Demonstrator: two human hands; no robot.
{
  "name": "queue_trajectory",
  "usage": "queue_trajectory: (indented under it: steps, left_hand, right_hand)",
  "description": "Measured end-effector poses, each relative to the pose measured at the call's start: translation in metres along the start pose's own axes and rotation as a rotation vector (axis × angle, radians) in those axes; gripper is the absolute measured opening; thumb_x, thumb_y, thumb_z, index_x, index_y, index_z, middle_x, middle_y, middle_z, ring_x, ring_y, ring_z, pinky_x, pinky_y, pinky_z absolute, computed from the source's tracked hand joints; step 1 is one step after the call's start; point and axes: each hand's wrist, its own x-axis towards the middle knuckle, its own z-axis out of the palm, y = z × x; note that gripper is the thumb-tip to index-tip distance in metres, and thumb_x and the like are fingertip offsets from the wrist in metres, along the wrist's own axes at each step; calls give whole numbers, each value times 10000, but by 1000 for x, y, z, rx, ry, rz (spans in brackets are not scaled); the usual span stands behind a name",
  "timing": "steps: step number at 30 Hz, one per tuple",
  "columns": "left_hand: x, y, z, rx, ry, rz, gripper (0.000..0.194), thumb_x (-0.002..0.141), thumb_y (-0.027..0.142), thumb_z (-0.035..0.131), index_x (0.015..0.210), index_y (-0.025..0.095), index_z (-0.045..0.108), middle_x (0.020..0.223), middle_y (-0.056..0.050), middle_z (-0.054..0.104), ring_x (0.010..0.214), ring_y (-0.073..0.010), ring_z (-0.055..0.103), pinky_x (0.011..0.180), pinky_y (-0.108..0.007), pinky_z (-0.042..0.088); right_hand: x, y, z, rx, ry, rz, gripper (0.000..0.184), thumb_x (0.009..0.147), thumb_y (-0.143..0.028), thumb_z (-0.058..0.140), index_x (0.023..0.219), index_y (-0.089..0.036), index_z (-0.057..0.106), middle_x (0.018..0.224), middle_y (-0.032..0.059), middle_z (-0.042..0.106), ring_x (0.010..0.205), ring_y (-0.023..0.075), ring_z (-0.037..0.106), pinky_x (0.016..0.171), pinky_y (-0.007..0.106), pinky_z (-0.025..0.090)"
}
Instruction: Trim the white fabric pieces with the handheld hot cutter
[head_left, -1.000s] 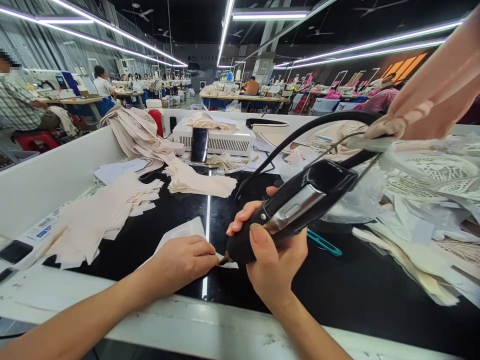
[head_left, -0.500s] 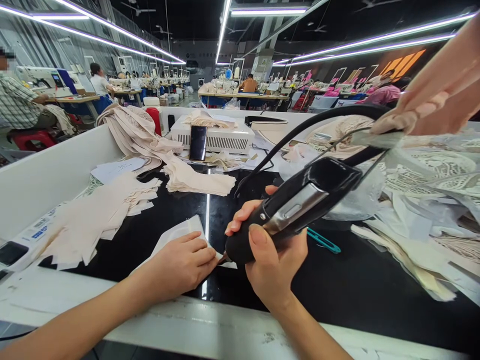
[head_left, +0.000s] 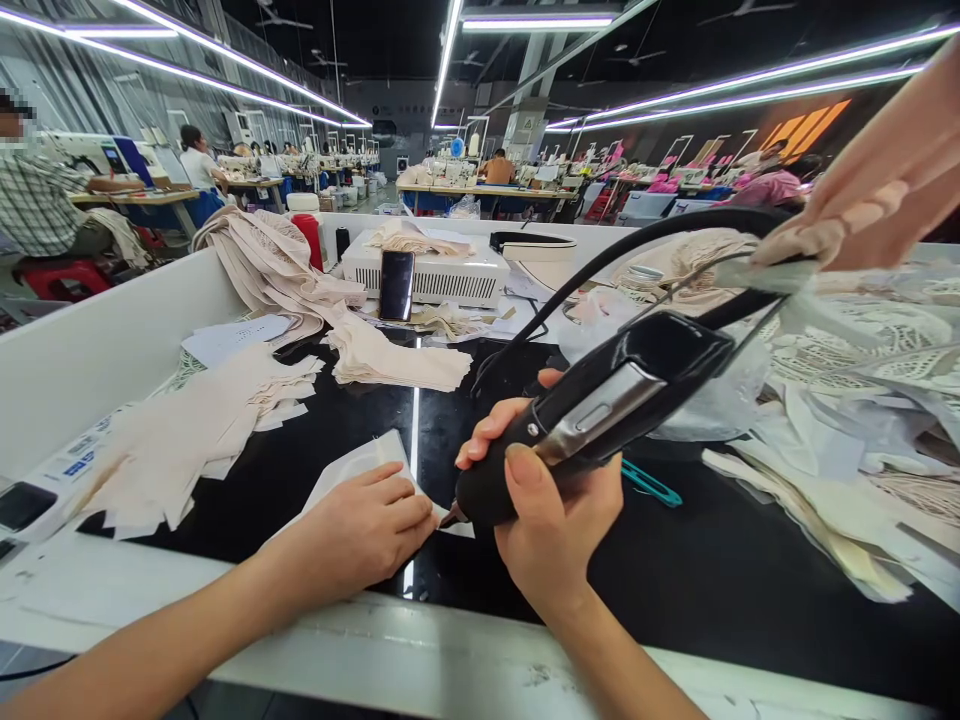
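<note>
My right hand (head_left: 551,525) is wrapped round a black corded handheld tool (head_left: 600,400) with a silver lever along its side. The tool slants down to the left, and its narrow metal tip (head_left: 454,516) meets the edge of a thin white fabric piece (head_left: 386,452). Fingers bent and close together, my left hand (head_left: 375,525) presses that fabric onto the black tabletop (head_left: 675,580) just left of the tip. It covers much of the piece. At the upper right, another person's hand (head_left: 840,215) is by the tool's thick black cable (head_left: 637,232).
Cream fabric stacks (head_left: 202,420) lie to the left, with another stack (head_left: 401,360) behind my hands. A phone (head_left: 396,285) leans against a white vented box (head_left: 457,275). Teal thread snips (head_left: 652,485) lie right of the tool. Lace and fabric pieces (head_left: 840,450) pile up at right.
The tool and my right hand have shifted slightly to the right, and the tip shows more plainly. The other person's hand has moved a little right. My left hand is nearly still.
</note>
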Motion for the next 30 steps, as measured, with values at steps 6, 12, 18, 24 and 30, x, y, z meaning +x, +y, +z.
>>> queue_trajectory:
  steps: [6,12,18,24,30]
  left_hand:
    - [2,-1,-2,-10,6,6,284,1158,78,445,1211,105,723,966,-33,764,894,-205,700,1078,-412,561]
    - [0,-2,1,5,-28,20,223,1147,99,517,1236,108,721,982,-43,759,915,-207,699,1081,-415,561]
    - [-4,-3,6,7,-35,14,216,1130,80,531,1191,117,735,983,-52,744,932,-206,686,1104,-395,545]
    - [-5,-3,6,-8,2,2,243,1134,73,495,1132,112,734,981,-47,750,904,-211,675,1077,-408,560]
    - [-3,-3,3,-10,-43,12,232,1135,79,504,1147,111,733,985,-53,746,913,-208,672,1069,-400,568]
  right_hand:
    - [-1,0,0,12,-9,0,278,874,-162,805,1072,-285,652,859,-63,754,616,97,705,584,209,632]
    - [0,1,3,-16,10,-4,282,865,-129,774,1062,-282,643,837,-69,758,600,101,705,577,218,642]
    - [1,-2,-1,-28,34,2,254,877,-170,806,1055,-282,662,840,-69,760,599,103,706,575,223,638]
    - [0,-6,-9,-52,46,-3,386,892,-210,838,1225,-292,662,838,-60,755,595,125,704,563,255,629]
    - [0,-6,-9,-114,57,-9,329,878,-261,844,1133,-274,637,820,-47,739,574,141,682,535,288,614]
